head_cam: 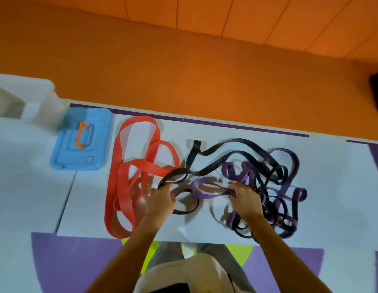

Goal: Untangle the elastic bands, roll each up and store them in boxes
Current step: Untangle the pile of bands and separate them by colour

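Head view: tangled bands on white table, orange floor beyond.

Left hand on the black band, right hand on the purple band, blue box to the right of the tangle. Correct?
One error: the head view shows the blue box left of the tangle, beyond the red band. Left hand on the black band, right hand on the purple band: correct.

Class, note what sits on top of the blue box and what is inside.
An orange handle sits on the lid of the blue box. A white container hides its far left corner. The lid is on, so the inside is hidden.
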`<state>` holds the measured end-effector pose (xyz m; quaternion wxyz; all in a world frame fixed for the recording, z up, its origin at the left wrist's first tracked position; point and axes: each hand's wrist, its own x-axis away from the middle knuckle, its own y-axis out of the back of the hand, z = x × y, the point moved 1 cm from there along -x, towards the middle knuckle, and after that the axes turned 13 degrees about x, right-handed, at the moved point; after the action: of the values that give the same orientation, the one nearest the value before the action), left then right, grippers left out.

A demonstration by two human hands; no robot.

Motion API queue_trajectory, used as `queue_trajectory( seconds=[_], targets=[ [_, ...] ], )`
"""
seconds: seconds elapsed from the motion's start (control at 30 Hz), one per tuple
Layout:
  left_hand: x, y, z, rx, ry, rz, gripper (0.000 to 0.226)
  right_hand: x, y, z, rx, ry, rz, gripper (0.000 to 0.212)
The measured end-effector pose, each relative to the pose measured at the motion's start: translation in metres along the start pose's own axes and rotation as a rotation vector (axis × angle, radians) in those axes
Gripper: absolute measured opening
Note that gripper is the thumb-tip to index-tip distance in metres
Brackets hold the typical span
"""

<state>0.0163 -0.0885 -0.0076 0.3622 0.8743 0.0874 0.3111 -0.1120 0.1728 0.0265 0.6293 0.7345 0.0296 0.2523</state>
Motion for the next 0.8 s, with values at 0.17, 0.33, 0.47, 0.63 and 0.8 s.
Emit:
queue_trajectory(
  seconds=[0.17, 0.33, 0.47, 0.63, 0.8],
  targets=[
    [0.007, -0.011, -0.027, -0.127, 0.013, -0.104, 0.025, -0.003, 0.013, -0.046, -0.157, -0.151, -0.074, 0.03],
    [0.007, -0.038, -0.063, 0.035, -0.345, 0.081, 0.039, 0.001, 0.004, -0.081, -0.303, -0.294, -0.013, 0.022],
    [0.011, -0.067, -0.106, 0.318, -0.398, 0.348, 0.067, -0.004, -0.002, -0.092, -0.472, -0.255, 0.08, 0.03],
    [0.001, -0.111, -0.163, 0.487, -0.222, 0.457, 0.094, -0.01, -0.012, -0.116, -0.598, 0.098, 0.27, 0.058],
    [-0.011, -0.138, -0.185, 0.666, -0.072, 0.241, 0.105, -0.005, -0.033, -0.168, -0.337, 0.251, 0.147, 0.074]
  ],
)
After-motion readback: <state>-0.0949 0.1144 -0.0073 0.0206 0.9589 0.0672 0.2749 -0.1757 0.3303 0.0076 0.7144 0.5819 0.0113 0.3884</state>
